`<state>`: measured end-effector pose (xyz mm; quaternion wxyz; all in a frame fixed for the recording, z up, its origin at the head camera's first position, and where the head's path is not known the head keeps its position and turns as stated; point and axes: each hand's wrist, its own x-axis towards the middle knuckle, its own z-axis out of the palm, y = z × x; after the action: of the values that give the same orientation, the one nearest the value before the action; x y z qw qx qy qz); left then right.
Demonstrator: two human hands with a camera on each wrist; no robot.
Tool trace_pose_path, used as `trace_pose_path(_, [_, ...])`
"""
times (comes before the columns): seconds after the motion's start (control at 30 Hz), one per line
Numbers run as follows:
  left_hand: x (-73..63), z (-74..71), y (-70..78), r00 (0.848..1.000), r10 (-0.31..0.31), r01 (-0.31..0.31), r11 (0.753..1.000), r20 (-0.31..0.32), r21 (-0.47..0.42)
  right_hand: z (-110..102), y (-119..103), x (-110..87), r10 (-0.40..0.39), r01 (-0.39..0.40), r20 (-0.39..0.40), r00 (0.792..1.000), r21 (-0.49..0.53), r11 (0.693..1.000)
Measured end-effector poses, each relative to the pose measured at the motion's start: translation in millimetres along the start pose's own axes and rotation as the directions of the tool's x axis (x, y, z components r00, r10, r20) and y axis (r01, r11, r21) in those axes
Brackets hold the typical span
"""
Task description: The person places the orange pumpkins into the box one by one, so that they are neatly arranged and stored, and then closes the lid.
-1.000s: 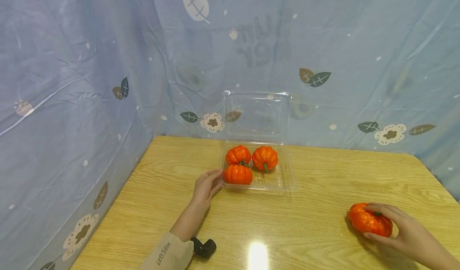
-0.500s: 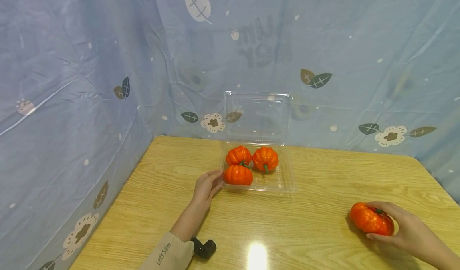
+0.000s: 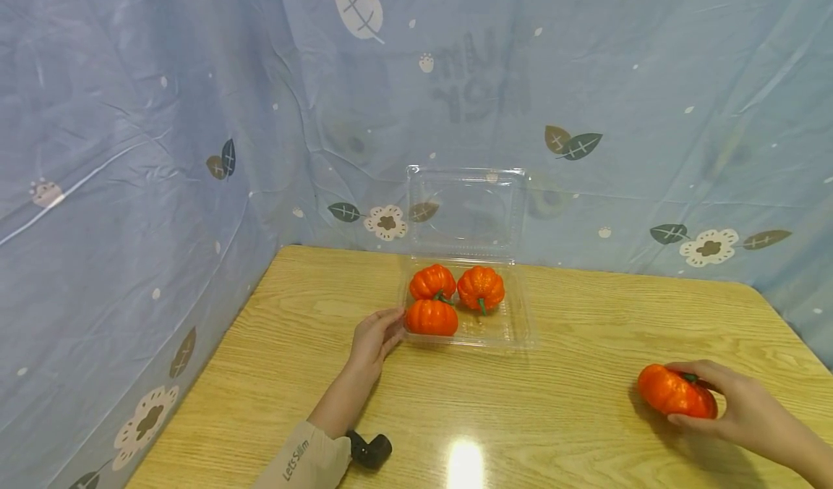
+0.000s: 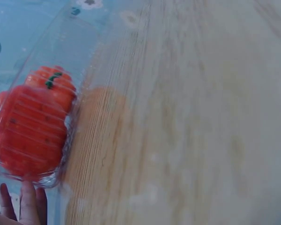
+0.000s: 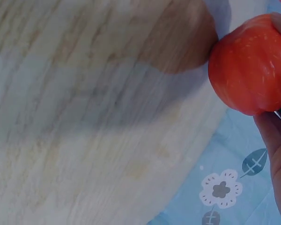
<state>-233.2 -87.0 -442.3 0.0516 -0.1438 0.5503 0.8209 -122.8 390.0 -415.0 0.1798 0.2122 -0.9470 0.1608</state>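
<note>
On the right side of the wooden table, my right hand (image 3: 742, 402) grips an orange toy pumpkin (image 3: 673, 391) between thumb and fingers. The same pumpkin (image 5: 250, 65) fills the upper right of the right wrist view, tilted, its green stem mostly covered by the hand. My left hand (image 3: 376, 341) touches the left front of a clear plastic clamshell box (image 3: 510, 330) with extended fingers (image 4: 28, 201). Inside the box sit three orange pumpkins: one at back left (image 3: 432, 281), one at back right (image 3: 481, 287) and one at front left (image 3: 432, 318). The box's lid (image 3: 465, 207) stands raised.
A black curved object (image 3: 371, 451) is by the left sleeve cuff (image 3: 312, 456). Blue patterned cloth (image 3: 605, 77) hangs behind and to the left of the wooden table (image 3: 553, 417). The box stands near the table's back edge.
My right hand has shifted slightly to the right and up in the view with its pumpkin, which has tipped a little. The left hand and the box have stayed in place.
</note>
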Motion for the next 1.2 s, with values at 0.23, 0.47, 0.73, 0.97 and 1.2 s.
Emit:
trace_pose_path(0.23, [0.0,-0.3,0.3,1.000,-0.004,0.004,1.000,-0.007,0.010,-3.2,4.7,2.9,0.047,-0.056,0.073,0.996,0.125,0.991])
trace_pose_path(0.47, [-0.1,-0.7,-0.4,1.000,0.004,-0.004,1.000,0.005,0.007,-4.3,10.6,2.7,0.072,-0.098,0.135,0.988,0.195,0.976])
trace_pose_path(0.73, [0.0,-0.6,-1.0,1.000,0.006,-0.006,1.000,-0.004,0.002,-6.4,17.9,4.6,0.019,-0.024,0.130,0.991,0.043,0.999])
trace_pose_path(0.97, [1.2,-0.4,-1.8,1.000,0.001,-0.001,1.000,-0.009,0.010,-6.7,23.6,7.9,0.011,-0.019,0.146,0.989,0.055,0.998])
trace_pose_path(1.2, [1.8,-0.5,-1.4,1.000,0.003,-0.003,1.000,-0.006,0.025,-6.0,25.4,8.2,0.079,-0.083,0.181,0.980,0.014,0.996])
